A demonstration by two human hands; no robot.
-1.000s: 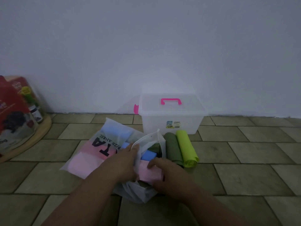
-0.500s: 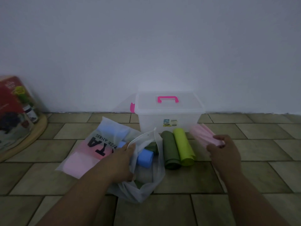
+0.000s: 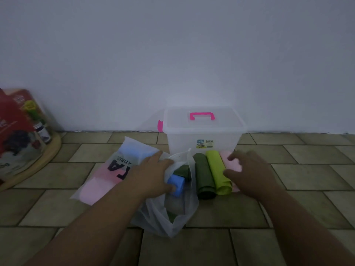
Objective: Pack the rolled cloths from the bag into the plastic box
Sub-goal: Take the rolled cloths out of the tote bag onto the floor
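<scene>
- Your right hand point(image 3: 247, 173) curls round the pink rolled cloth point(image 3: 234, 167) on the tiled floor point(image 3: 307, 169); left of it lie the lime-green rolled cloth point(image 3: 217, 171) and the dark-green rolled cloth point(image 3: 203, 177).
- Your left hand point(image 3: 151, 175) grips the mouth of the translucent white bag point(image 3: 180, 214), with the blue rolled cloth point(image 3: 176, 183) at its thumb.
- Beyond both hands, the lidded clear plastic box point(image 3: 201, 139) looks unpacked.

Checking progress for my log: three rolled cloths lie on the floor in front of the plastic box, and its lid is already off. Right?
Not quite: the head view shows the plastic box with its lid on. The dark green roll, lime green roll and pink roll do lie on the floor in front of it.
</scene>
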